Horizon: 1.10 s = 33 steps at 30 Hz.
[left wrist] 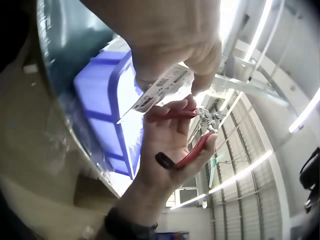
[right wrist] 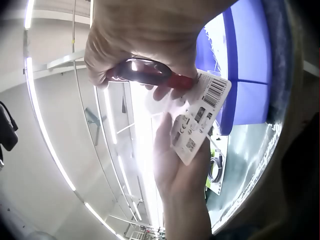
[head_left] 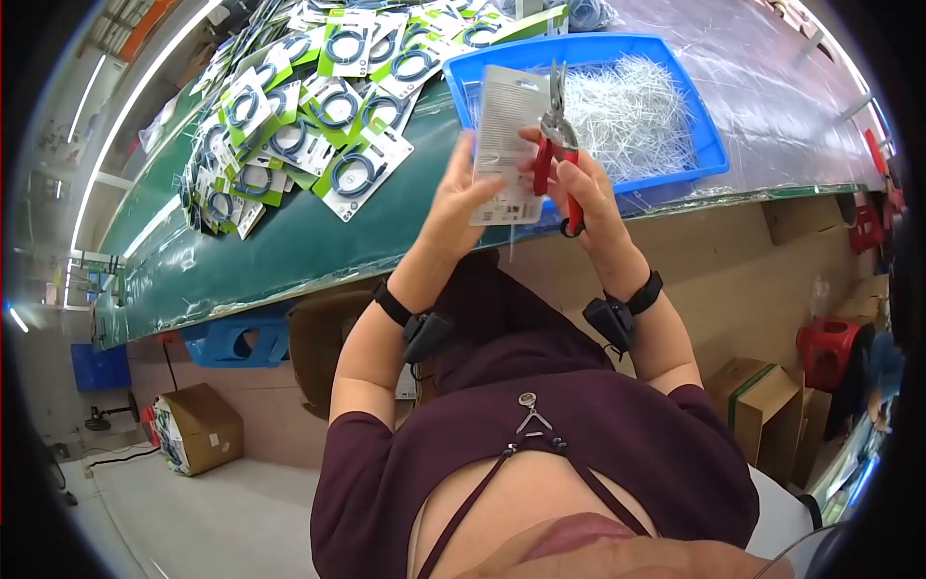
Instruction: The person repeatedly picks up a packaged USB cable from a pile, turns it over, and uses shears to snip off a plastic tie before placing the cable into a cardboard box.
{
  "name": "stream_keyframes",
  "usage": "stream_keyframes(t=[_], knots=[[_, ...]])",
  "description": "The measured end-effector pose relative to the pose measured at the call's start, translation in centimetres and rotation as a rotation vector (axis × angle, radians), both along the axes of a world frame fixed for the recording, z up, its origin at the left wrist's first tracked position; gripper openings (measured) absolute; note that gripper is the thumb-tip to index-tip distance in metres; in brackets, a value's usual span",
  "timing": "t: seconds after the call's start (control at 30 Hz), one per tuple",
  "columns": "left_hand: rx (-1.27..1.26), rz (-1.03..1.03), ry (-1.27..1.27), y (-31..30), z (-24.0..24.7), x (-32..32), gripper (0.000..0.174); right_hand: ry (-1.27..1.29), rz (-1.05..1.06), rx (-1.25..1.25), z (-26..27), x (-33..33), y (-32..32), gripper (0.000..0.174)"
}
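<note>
My left hand [head_left: 446, 214] holds a packaging card [head_left: 506, 121] upright, thumb on its printed back and fingers behind it. A barcode and small symbols show on the card [right wrist: 200, 117] in the right wrist view. My right hand [head_left: 600, 203] grips red-handled snips [head_left: 557, 127], their metal blades pointing up and away from me beside the card's right edge. One red handle lies under the fingers and the other against the thumb and palm in the left wrist view. A thin white strip [head_left: 512, 243] hangs below the card.
Behind my hands, a blue tray [head_left: 709, 145] holds a heap of thin white plastic strips [head_left: 632, 111]. To the left on the green table [head_left: 289, 246] lies a pile of carded coiled cables [head_left: 352, 174]. The table's front edge runs below my hands.
</note>
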<state>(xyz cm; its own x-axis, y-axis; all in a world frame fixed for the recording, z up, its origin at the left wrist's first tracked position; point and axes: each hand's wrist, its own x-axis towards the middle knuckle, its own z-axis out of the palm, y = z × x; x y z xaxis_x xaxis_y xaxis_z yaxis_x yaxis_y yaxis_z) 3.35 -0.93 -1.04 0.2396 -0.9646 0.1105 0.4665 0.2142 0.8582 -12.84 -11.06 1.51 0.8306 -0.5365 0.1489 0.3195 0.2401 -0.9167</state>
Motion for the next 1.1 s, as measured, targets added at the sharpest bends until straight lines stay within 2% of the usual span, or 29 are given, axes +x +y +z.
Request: stream_keyframes(t=[0.03, 0.07, 0.1, 0.2, 0.23, 0.33, 0.37, 0.47, 0.87, 1.0, 1.1], knots=[[0.078, -0.074, 0.148, 0.4, -0.4, -0.3, 0.052, -0.013, -0.013, -0.041, 0.6, 0.1, 0.2, 0.060], [0.083, -0.075, 0.152, 0.7, -0.6, -0.4, 0.052, -0.026, -0.028, -0.085, 1.1, 0.1, 0.3, 0.059], [0.106, -0.025, 0.185, 0.9, -0.7, -0.4, 0.048, -0.021, -0.028, -0.082, 1.7, -0.3, 0.3, 0.059], [0.138, 0.087, 0.257, 1.3, 0.0, -0.1, 0.040, -0.010, -0.233, -0.155, 3.2, -1.6, -0.6, 0.056], [0.111, 0.109, 0.306, 1.2, 0.2, 0.3, 0.038, -0.007, -0.223, -0.160, 3.1, -2.3, -1.1, 0.056], [0.059, 0.151, 0.407, 1.2, 0.9, 0.9, 0.034, 0.477, -0.482, -1.029, 2.6, -5.0, -2.1, 0.055], [0.047, 0.144, 0.402, 1.2, 1.1, 0.7, 0.034, 0.485, -0.481, -1.032, 2.3, -5.1, -1.8, 0.055], [0.026, 0.117, 0.401, 0.7, 1.5, -0.2, 0.035, 0.591, -0.524, -1.258, 1.0, -5.6, -0.7, 0.058], [0.031, 0.071, 0.312, -0.2, 1.1, -1.8, 0.035, 0.595, -0.545, -1.253, -0.3, -5.8, -2.0, 0.057], [0.034, -0.044, 0.237, -0.1, 1.1, -1.4, 0.036, 0.643, -0.565, -1.349, 0.0, -6.2, -2.7, 0.054], [-0.001, -0.032, 0.158, -0.5, 1.2, -2.0, 0.040, 0.698, -0.550, -1.259, 0.6, -6.0, -2.2, 0.050]])
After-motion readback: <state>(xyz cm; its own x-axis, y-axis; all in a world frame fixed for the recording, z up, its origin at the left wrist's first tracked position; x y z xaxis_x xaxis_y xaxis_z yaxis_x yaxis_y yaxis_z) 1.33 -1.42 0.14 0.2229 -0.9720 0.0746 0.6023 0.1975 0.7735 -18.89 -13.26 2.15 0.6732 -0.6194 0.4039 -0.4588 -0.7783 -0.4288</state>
